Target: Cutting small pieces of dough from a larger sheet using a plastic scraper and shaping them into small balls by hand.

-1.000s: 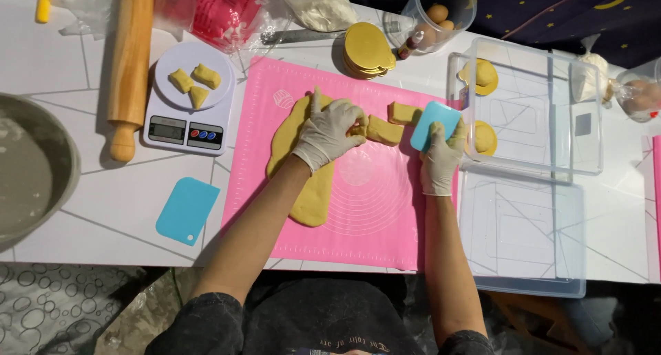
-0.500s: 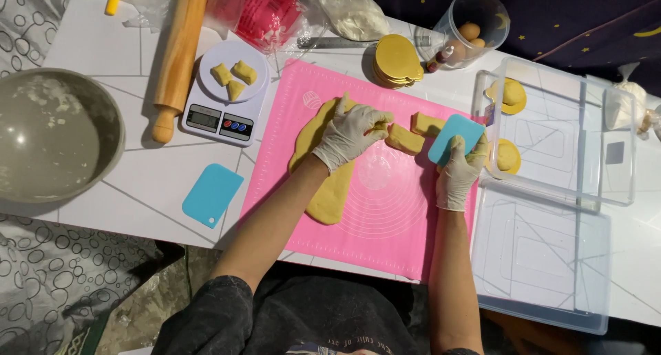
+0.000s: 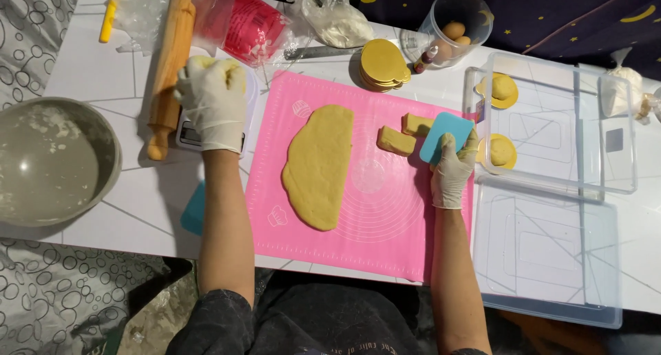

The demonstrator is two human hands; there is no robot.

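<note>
White bench (image 3: 89,66) with thin grey lines like tiles. Dark blue cloth (image 3: 564,17) with little yellow moons and stars at the far edge. Grey fabric (image 3: 48,293) with black circles at the lower left. Bright, even light.

The person wears thin white gloves on both hands. The glove on the left hand (image 3: 212,103) looks a little wrinkled and ends in a loose cuff just past the wrist. The glove on the right hand (image 3: 453,169) is the same kind, also creased around the fingers, and its cuff ends at the wrist too. Both forearms are bare from the gloves up to above the elbows. The person wears a dark grey shirt with short sleeves, and some small pale print shows on its front.
</note>
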